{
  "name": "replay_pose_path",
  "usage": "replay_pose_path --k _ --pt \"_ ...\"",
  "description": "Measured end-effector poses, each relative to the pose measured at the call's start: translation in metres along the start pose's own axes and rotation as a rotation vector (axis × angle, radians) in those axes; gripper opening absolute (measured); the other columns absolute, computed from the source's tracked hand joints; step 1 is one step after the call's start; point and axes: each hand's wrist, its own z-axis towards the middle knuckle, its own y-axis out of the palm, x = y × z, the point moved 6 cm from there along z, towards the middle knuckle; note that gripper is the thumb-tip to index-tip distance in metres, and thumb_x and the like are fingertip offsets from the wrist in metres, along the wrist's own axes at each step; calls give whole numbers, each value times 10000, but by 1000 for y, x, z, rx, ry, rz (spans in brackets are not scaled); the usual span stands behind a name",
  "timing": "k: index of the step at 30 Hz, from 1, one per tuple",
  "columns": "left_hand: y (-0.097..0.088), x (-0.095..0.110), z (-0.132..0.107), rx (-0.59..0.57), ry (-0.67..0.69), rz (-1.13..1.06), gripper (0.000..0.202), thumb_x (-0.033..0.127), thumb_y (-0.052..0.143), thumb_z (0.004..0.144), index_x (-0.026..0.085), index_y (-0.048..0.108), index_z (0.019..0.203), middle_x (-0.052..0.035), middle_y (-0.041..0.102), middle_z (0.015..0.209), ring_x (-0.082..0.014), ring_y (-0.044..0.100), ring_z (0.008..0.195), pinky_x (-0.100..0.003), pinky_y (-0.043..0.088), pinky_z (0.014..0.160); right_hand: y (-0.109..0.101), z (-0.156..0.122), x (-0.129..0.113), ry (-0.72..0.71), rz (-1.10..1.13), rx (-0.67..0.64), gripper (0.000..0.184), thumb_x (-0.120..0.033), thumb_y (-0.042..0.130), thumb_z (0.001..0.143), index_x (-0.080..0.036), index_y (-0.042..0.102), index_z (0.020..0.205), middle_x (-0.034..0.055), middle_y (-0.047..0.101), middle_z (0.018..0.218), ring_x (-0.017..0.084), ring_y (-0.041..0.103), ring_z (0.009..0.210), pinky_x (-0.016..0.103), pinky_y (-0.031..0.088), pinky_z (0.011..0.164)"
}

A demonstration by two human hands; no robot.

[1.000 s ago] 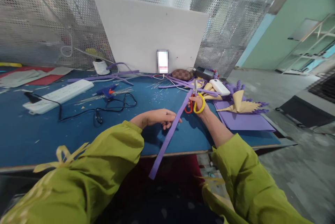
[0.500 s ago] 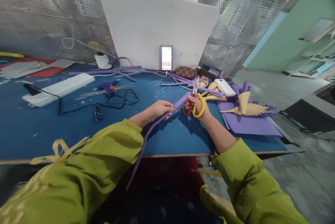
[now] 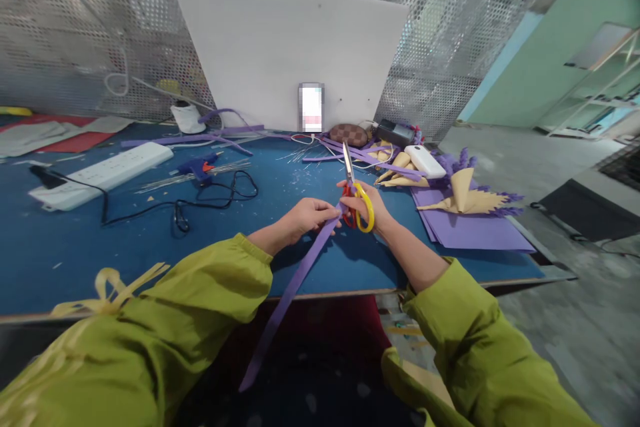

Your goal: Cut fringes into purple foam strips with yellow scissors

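Observation:
Over the front middle of the table, my left hand (image 3: 311,219) pinches a long purple paper strip (image 3: 293,284) near its upper end. The strip hangs down past the table edge toward my lap. My right hand (image 3: 369,206) is closed around a pair of scissors (image 3: 349,164) with one red and one yellow handle loop. The blades look nearly closed and point away from me. The right fingertips meet the strip's upper end beside the left fingers, so the two hands are almost touching.
A white power strip (image 3: 107,172) and a blue glue gun (image 3: 203,167) with a black cord lie on the left. A phone (image 3: 311,107) leans against a white board (image 3: 285,34). Purple sheets (image 3: 480,234) with a paper-wrapped lavender bunch (image 3: 463,195) lie at the right.
My right hand with the scissors has moved left and nearer to me, up to my left hand. The strip's upper end has drawn in between the fingers, and its flat side now shows.

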Motion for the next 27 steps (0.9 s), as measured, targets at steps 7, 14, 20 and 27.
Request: replay_pose_path --k 7,14,20,27 --pt "-7 3 -2 156 83 -87 188 311 730 749 136 704 814 -48 721 706 -137 654 572 -254 504 594 -12 0 -6 -7 29 22 419 -366 760 665 -213 605 1022 -30 654 684 121 595 534 252 500 511" --pt "0 0 -5 99 54 -56 147 273 726 743 130 716 772 -67 722 692 -141 651 569 -237 478 552 -11 -3 -11 -27 -16 1 380 -303 768 654 -222 626 997 -53 598 599 119 565 489 248 482 484" --pt "4 -4 -3 99 39 -89 190 326 684 800 141 708 837 -69 737 799 -127 650 549 -218 446 499 2 -9 -9 -49 -73 -52 370 -288 757 650 -215 625 988 -64 564 628 96 539 479 233 454 476" --pt "-10 3 0 239 151 -147 203 321 724 746 137 712 829 -13 693 676 -90 567 458 -218 433 485 -5 -7 -15 -155 -286 -36 421 -417 700 754 -231 629 1124 -65 478 635 78 416 471 226 364 466"
